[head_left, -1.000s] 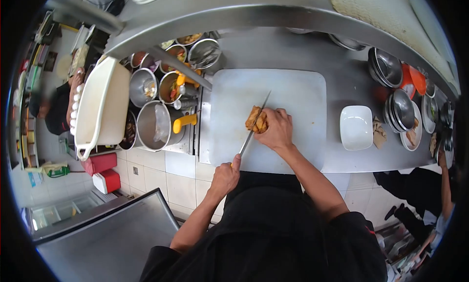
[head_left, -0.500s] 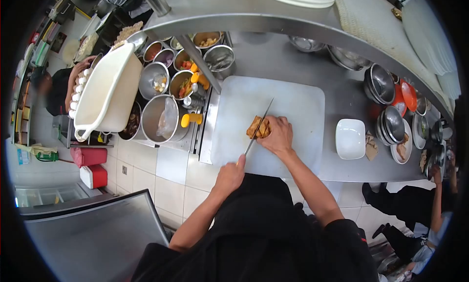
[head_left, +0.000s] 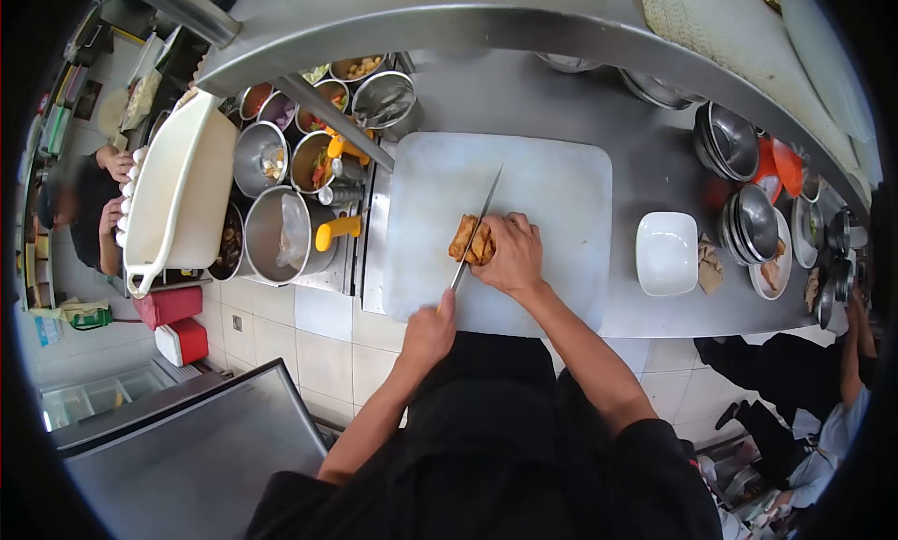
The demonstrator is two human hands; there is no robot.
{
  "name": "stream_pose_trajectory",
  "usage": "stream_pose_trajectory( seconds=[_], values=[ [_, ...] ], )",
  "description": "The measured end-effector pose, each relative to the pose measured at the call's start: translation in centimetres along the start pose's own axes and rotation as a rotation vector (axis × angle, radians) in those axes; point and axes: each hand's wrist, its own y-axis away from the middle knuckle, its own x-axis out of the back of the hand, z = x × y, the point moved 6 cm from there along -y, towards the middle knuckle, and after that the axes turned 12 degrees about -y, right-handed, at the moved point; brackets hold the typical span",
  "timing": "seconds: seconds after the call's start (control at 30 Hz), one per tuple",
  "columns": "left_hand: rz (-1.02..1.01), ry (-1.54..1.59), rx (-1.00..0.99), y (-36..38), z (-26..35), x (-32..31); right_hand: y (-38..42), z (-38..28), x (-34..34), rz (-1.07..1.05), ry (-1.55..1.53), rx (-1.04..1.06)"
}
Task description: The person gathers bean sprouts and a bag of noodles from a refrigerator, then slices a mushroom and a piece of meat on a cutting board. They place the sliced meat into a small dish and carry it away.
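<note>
My left hand is closed round the handle of a long kitchen knife, whose blade points up and away across the board. The blade lies across a golden-brown fried piece of food; its exact kind I cannot make out. From the right, my right hand grips that piece with bent fingers, close beside the blade. Under both is a white cutting board on the steel counter. How deep the blade sits in the food is not clear.
A square white bowl stands right of the board beside a crumpled cloth. Stacked metal bowls are farther right. Left are metal pots, a yellow-handled tool and a cream tub. A steel shelf crosses above. Other people are at both sides.
The camera view has shifted, so the board and counter things appear farther left and slightly higher. Both hands keep their grips, with the knife still across the fried piece.
</note>
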Motion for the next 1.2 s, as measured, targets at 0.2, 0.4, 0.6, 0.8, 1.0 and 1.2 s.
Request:
stream_pose_trajectory(
  seconds=[0.2, 0.4, 0.6, 0.8, 1.0, 1.2],
  values=[
    [-0.015, 0.219, 0.131, -3.6, 0.7, 1.5, -0.5, -0.3, -0.1, -0.032, 0.054, -0.054],
    [0.008, 0.357, 0.081, -2.3, -1.1, 2.7, -0.4, -2.4, 3.9, -0.14, 0.048, -0.059],
    [0.002, 0.674, 0.093, 0.7, -0.5, 6.7, 1.8, 2.1, 1.8, -0.169, -0.125, -0.051],
    [0.034, 0.705, 0.154, 2.1, -4.1, 7.0, -0.6, 0.6, -2.8, -0.008, -0.161, 0.053],
    [0.116, 0.733, 0.202, 3.5, -6.3, 6.9, -0.9, -0.5, -3.5, 0.072, -0.315, 0.003],
    [0.106, 0.663, 0.176, 6.0, -6.3, 6.3, 2.3, 0.0, 0.9, -0.081, -0.159, 0.017]
  ],
)
